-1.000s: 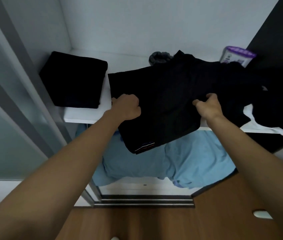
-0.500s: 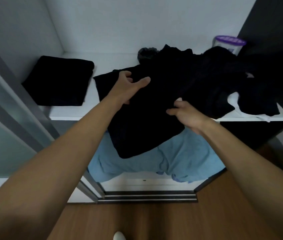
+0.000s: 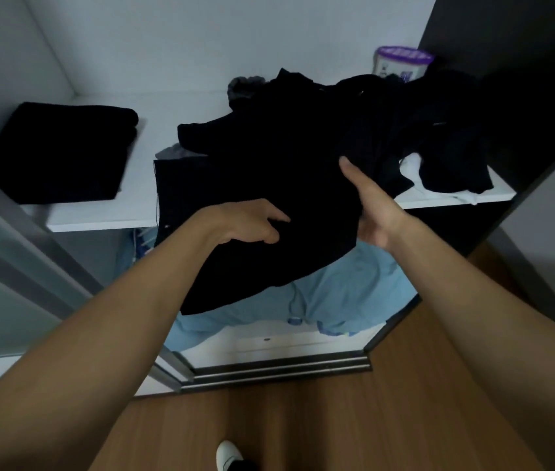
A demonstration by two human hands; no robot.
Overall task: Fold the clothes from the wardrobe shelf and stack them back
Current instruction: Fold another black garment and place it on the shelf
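Folded stack [image 3: 60, 153] left on shelf [image 3: 99, 217]; garment pile [image 3: 354, 130] right, overhanging front edge; container [image 3: 401, 64] behind pile.

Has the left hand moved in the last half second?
Yes. The left hand, on the black garment, drew back from over the white shelf to its front edge, nearer the person.

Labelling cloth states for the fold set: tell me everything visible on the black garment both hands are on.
The black garment is plain, soft, matte fabric, rumpled; its type cannot be told. It lies partly on the white shelf and drapes over the front edge, hanging before light blue cloth. The left hand grips it with curled fingers; the right hand holds its right side, thumb on top, fingers hidden. Behind, it merges with a dark clothes pile.
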